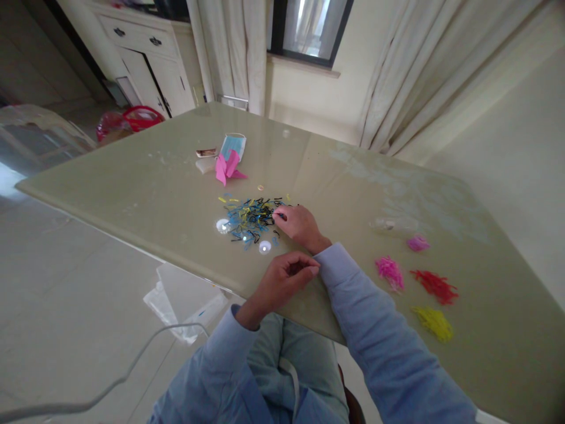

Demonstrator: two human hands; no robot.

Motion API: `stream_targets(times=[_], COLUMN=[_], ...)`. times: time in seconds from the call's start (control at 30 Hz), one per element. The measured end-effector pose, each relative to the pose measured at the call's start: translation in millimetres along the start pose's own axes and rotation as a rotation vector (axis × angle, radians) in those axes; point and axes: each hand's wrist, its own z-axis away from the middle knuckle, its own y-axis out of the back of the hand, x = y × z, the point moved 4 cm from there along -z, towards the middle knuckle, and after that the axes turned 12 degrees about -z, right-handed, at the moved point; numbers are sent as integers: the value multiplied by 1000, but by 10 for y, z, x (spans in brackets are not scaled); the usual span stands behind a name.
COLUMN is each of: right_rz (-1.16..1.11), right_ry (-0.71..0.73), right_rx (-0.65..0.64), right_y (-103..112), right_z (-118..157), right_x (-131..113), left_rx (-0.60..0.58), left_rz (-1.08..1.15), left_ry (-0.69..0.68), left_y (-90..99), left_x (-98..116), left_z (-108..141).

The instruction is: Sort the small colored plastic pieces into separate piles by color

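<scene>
The mixed pile [251, 219] of blue, black and yellow strands lies on the table [132, 206]. The right hand [300, 224] is at its right edge, thumb and forefinger in a narrow pinch; the step in hand appears to be picking from the pile. Further picking calls for separating one strand with the fingertips. The left hand [282, 277] is nearer the body than the pile, fingers curled inward. Well right of the pile are the pink heap [390, 273], red heap [436, 287] and yellow heap [433, 323]. The right fingers hide part of the pile; neither hand's contents can be told.
</scene>
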Motion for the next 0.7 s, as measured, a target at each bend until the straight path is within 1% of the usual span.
stream_targets(times=[0.07,0.13,0.23,0.3,0.37,0.5,0.6,0.7], right_rz=[-23,-98,-285,-460,-697,-1195,-1447,-1618], right_ry=[5,26,60,47,-18,-183,-256,-292], right_rx=[25,49,78,103,112,72,33,29], right_y=[19,40,62,73,81,122,198,276], right_z=[13,31,63,87,122,279,489,740], right_x=[-5,-7,6,29,54,33,-16,-21], left_rx=[4,9,13,19,26,40,48,50], left_rz=[3,16,26,25,19,-1,-3,-16], left_ry=[0,4,10,12,15,16,5,-1], left_y=[4,7,6,6,7,12,17,23], left_x=[1,6,12,10,3,-1,11,16], left_z=[-1,-2,-2,-2,-4,-9,-11,-6])
